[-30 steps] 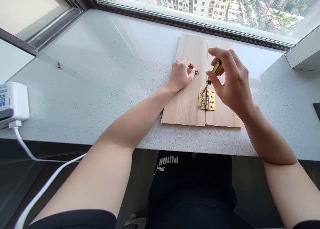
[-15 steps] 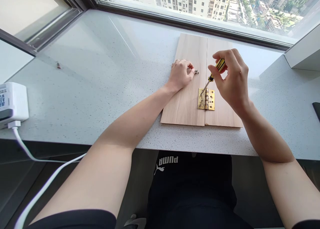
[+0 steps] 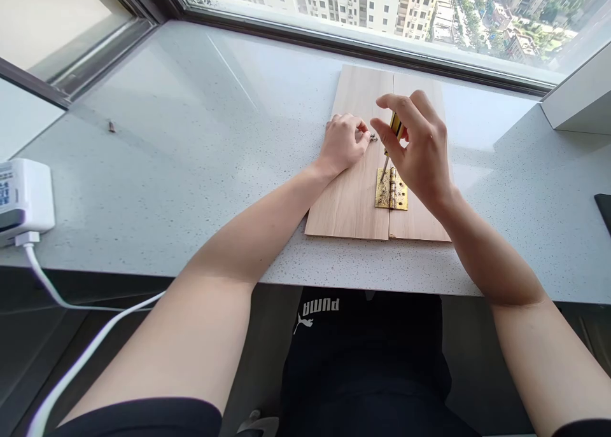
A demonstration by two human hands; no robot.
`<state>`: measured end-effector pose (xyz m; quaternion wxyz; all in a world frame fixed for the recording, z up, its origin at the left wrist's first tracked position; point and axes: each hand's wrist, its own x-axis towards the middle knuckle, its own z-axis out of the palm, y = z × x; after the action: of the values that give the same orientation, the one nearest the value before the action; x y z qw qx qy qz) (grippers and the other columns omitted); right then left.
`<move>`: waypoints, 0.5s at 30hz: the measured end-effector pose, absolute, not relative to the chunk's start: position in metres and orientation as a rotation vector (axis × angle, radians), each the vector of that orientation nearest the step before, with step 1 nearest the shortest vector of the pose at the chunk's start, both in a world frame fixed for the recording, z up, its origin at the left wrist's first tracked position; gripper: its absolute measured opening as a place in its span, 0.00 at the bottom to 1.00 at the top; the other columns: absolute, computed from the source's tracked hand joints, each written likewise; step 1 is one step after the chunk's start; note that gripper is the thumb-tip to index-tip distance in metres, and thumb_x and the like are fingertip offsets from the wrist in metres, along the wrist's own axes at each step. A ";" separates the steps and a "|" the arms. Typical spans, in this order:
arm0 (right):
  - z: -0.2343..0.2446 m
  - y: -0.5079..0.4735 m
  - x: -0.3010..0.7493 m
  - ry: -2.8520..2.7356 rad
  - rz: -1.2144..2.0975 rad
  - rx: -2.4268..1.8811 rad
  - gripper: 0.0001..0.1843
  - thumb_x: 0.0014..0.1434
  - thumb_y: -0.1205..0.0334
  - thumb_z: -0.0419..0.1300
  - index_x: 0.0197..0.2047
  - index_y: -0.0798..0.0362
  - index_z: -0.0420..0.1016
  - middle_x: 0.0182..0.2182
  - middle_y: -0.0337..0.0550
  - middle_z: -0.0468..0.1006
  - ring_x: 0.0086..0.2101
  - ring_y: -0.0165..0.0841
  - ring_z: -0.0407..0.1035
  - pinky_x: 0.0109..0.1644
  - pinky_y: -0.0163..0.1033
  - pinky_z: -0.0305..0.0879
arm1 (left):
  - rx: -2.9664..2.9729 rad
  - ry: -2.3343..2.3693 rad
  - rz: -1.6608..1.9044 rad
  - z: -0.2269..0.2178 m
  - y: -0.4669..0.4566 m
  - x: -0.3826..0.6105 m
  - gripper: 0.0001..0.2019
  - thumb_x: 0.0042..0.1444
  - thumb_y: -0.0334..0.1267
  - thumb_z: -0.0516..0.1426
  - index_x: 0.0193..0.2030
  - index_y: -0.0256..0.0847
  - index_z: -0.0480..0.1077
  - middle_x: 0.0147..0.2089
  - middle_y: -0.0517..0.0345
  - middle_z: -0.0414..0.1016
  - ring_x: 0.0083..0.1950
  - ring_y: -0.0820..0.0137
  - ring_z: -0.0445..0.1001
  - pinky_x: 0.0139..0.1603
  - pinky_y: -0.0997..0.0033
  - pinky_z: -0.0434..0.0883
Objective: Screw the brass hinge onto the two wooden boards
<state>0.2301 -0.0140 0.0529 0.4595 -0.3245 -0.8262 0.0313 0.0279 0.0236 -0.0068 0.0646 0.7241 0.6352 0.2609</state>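
Note:
Two pale wooden boards (image 3: 353,195) lie side by side on the grey sill, joined near their front edge by a brass hinge (image 3: 391,191). My right hand (image 3: 417,147) is closed round a yellow-and-black screwdriver (image 3: 394,126), whose tip rests on the hinge's left leaf. On the left board, my left hand (image 3: 341,143) lies curled, fingers pinched beside a few small screws (image 3: 373,137). Whether it grips one I cannot make out.
The speckled grey windowsill (image 3: 200,157) runs along a window frame (image 3: 363,42). A white adapter (image 3: 21,198) with a white cable (image 3: 71,360) sits at the left edge. A lone screw (image 3: 112,126) lies far left. A white block (image 3: 577,100) stands at the right, with a dark object (image 3: 604,209) at the right edge.
My right hand has shifted left with the screwdriver and turned it more upright over the hinge's left leaf. The left hand has stayed by the screws.

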 end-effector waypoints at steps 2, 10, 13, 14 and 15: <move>0.054 -0.010 0.228 -2.030 0.085 -0.808 0.24 0.89 0.37 0.47 0.63 0.37 0.82 0.49 0.50 0.81 0.45 0.45 0.82 0.56 0.56 0.87 | 2.113 1.851 0.890 -0.010 0.026 0.027 0.10 0.82 0.44 0.59 0.45 0.46 0.72 0.50 0.51 0.81 0.64 0.56 0.78 0.72 0.48 0.71; 0.046 0.009 0.205 -1.880 0.609 -0.701 0.33 0.87 0.28 0.35 0.48 0.38 0.70 0.42 0.45 0.80 0.39 0.42 0.79 0.46 0.49 0.84 | 2.033 1.767 0.992 -0.017 0.033 0.024 0.09 0.77 0.46 0.62 0.43 0.49 0.76 0.56 0.47 0.85 0.67 0.50 0.78 0.77 0.41 0.69; 0.050 0.007 0.197 -1.696 0.821 -0.569 0.36 0.82 0.19 0.41 0.38 0.38 0.63 0.30 0.39 0.68 0.28 0.40 0.68 0.33 0.48 0.75 | 2.035 1.797 0.961 -0.013 0.030 0.025 0.10 0.78 0.47 0.62 0.43 0.49 0.74 0.54 0.47 0.84 0.66 0.50 0.77 0.75 0.42 0.69; 0.053 0.003 0.196 -1.645 0.914 -0.517 0.37 0.80 0.17 0.44 0.34 0.39 0.59 0.27 0.37 0.63 0.25 0.38 0.61 0.28 0.47 0.69 | 2.040 1.812 0.941 -0.011 0.029 0.026 0.12 0.79 0.48 0.61 0.43 0.48 0.72 0.51 0.48 0.82 0.66 0.51 0.76 0.74 0.43 0.69; 0.057 -0.001 0.196 -1.605 1.008 -0.478 0.39 0.79 0.15 0.45 0.31 0.39 0.56 0.25 0.35 0.58 0.22 0.36 0.54 0.24 0.46 0.61 | 2.057 1.833 0.905 -0.010 0.028 0.026 0.14 0.80 0.50 0.60 0.43 0.48 0.71 0.49 0.49 0.80 0.65 0.52 0.75 0.73 0.45 0.69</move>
<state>0.1962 -0.0009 0.0569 0.5593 -0.2029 -0.6806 0.4274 0.0262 0.0275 -0.0096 0.1203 0.7041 0.6275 0.3099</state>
